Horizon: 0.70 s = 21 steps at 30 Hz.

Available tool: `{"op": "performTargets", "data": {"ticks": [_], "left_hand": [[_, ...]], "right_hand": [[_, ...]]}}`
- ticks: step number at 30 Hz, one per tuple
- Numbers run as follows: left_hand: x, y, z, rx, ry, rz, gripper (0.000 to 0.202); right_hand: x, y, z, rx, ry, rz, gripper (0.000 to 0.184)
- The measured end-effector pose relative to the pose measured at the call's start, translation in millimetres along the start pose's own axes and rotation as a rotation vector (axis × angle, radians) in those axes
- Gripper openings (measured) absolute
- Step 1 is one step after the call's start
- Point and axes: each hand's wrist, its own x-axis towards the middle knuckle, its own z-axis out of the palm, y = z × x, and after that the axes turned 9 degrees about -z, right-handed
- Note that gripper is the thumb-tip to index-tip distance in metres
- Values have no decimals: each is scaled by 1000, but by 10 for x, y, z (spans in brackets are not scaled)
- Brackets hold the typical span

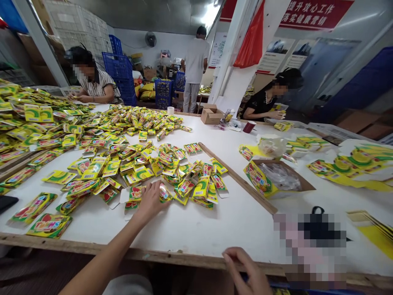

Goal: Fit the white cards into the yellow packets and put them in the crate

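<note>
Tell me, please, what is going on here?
The person's left hand is on yellow-and-green cartons at the near edge of a heap on the white table. The right hand is at the table's front edge, with nothing visible in it. To the right of the heap lie a wooden strip and an open box holding clear plastic.

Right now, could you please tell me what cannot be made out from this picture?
All in the head view:
Left hand: palm hidden by its own back.
Right hand: wrist cut off by bottom edge.
Dark flat thing: cut off by left edge.
Pink and black shape: blurred by pixels.
</note>
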Motion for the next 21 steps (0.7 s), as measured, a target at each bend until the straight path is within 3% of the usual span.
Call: {"op": "performTargets", "data": {"ticks": [3,6,10,14,17,19,21], "left_hand": [[-419,13,-18,-73,0,84,76],[-833,45,-23,-197,-77,233,82],[-1052,120,-3,-353,-132,297,71],[-1006,166,38,-599,-33,102,47],[-961,202,64,-837,-174,-73,37],[-940,230,67,-965,-281,-127,31],[-919,249,55,-1015,-318,-155,27]], "right_hand": [[139,-160,430,150,29,43,18],[332,-226,800,324,99,74,23],[552,-246,1133,533,118,76,33],[576,-251,1206,589,140,33,28],[522,-238,1162,600,123,28,27],[505,-226,1130,581,86,26,27],[521,-218,1107,554,38,19,27]]}}
